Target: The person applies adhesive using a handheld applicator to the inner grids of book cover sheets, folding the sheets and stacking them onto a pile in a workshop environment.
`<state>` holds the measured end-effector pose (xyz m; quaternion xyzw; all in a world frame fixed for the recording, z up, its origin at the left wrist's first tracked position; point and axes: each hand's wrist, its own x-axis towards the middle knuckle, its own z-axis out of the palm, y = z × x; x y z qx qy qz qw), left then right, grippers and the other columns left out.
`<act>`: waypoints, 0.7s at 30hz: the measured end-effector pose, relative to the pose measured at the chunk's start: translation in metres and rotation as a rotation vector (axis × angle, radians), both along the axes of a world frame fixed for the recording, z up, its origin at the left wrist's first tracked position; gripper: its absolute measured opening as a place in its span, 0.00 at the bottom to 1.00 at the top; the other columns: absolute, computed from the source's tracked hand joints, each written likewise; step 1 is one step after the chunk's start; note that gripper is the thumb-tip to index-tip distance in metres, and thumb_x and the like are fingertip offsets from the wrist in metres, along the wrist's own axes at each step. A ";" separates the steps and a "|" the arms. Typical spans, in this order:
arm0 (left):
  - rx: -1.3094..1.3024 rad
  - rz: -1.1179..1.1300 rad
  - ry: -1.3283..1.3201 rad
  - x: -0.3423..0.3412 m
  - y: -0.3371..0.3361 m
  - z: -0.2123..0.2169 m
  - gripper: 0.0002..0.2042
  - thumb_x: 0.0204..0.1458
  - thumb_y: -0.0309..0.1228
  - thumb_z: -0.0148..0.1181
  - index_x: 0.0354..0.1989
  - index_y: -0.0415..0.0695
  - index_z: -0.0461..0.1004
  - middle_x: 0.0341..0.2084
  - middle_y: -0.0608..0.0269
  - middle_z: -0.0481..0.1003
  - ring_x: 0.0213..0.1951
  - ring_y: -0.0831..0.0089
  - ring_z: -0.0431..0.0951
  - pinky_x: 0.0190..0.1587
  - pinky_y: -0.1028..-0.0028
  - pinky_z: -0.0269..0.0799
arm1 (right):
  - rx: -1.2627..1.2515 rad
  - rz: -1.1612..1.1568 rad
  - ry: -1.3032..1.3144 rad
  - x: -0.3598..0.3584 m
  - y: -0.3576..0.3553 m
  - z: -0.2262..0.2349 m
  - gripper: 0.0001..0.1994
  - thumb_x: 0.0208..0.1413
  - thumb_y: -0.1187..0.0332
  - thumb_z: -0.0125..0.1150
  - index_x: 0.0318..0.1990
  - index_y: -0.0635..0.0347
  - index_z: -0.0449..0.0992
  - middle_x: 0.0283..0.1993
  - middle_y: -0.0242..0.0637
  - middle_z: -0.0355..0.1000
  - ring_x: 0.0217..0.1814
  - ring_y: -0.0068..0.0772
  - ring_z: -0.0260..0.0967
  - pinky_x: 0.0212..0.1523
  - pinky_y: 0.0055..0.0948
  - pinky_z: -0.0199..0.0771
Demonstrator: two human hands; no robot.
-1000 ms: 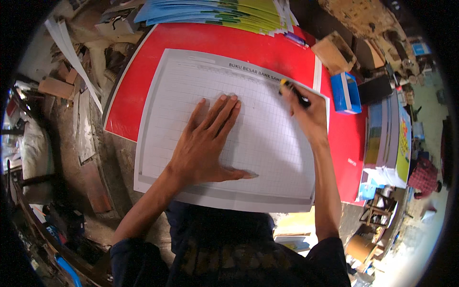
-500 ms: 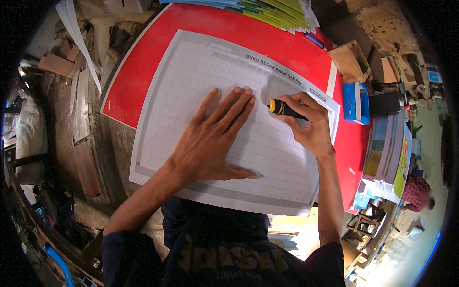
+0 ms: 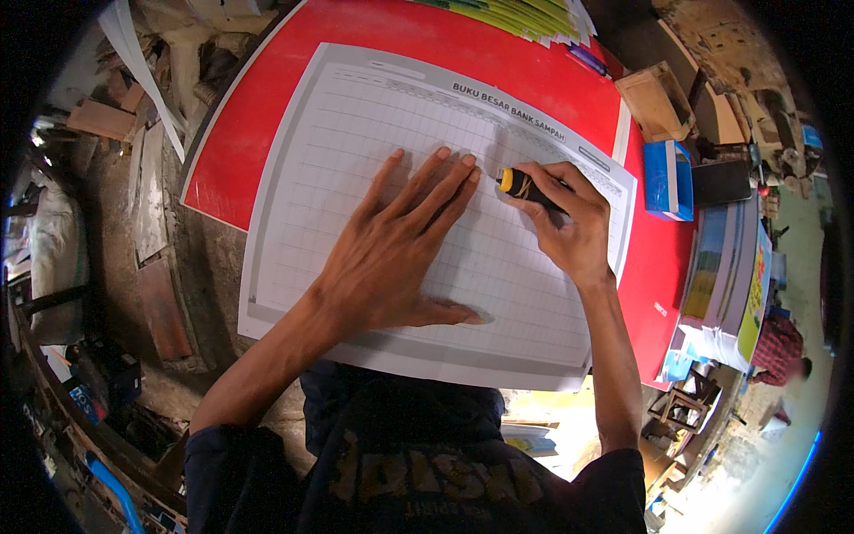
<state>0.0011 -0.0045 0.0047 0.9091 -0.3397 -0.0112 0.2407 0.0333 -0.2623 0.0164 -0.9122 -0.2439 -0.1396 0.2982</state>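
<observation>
Fingers [image 3: 418, 181] of the left hand [image 3: 374, 267] are spread wide, palm down on the white gridded sheet [image 3: 525, 294], which lies across the red surface [image 3: 236, 165]. I record the right hand [image 3: 576, 222] gripped around a black-and-yellow tool [image 3: 531, 190] over the sheet's right half; remotely, I cannot tell whether its tip touches. Blue box [image 3: 669, 181] noted beside the upper right corner

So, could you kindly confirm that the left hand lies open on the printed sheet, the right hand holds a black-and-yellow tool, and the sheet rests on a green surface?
Not quite: the surface beneath is red, not green, as the head view shows. The left hand does lie open on the printed sheet, and the right hand holds the black-and-yellow tool.
</observation>
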 end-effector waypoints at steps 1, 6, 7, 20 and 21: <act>0.005 0.005 0.002 0.000 -0.001 0.000 0.71 0.31 0.81 0.61 0.76 0.35 0.51 0.77 0.51 0.51 0.79 0.58 0.42 0.80 0.49 0.27 | 0.000 -0.002 -0.004 -0.001 0.002 0.001 0.22 0.45 0.80 0.74 0.51 0.61 0.83 0.41 0.41 0.78 0.42 0.41 0.79 0.42 0.33 0.81; -0.009 0.005 0.025 0.000 0.001 0.003 0.69 0.33 0.76 0.68 0.77 0.38 0.47 0.78 0.54 0.49 0.79 0.58 0.42 0.80 0.50 0.29 | 0.029 -0.071 0.005 -0.008 0.011 0.001 0.22 0.45 0.80 0.74 0.52 0.61 0.83 0.41 0.41 0.78 0.41 0.42 0.78 0.42 0.36 0.81; -0.012 0.006 0.017 0.000 0.002 0.003 0.70 0.32 0.76 0.67 0.77 0.38 0.47 0.77 0.54 0.49 0.79 0.58 0.42 0.80 0.50 0.29 | 0.031 -0.070 0.000 -0.006 0.011 0.003 0.22 0.45 0.80 0.74 0.52 0.61 0.83 0.41 0.41 0.78 0.41 0.42 0.78 0.42 0.36 0.81; -0.009 0.002 0.001 -0.001 0.004 -0.001 0.69 0.34 0.77 0.66 0.77 0.38 0.47 0.77 0.52 0.49 0.79 0.57 0.41 0.80 0.49 0.28 | -0.009 0.016 0.068 0.001 0.006 0.007 0.22 0.47 0.76 0.75 0.53 0.58 0.83 0.43 0.42 0.78 0.42 0.41 0.79 0.43 0.34 0.81; -0.009 0.002 -0.003 -0.001 0.004 -0.001 0.69 0.34 0.77 0.66 0.77 0.38 0.47 0.77 0.52 0.49 0.79 0.57 0.41 0.80 0.49 0.28 | -0.023 0.077 0.023 0.004 0.003 0.008 0.22 0.47 0.75 0.76 0.53 0.59 0.83 0.42 0.42 0.79 0.41 0.41 0.79 0.43 0.34 0.81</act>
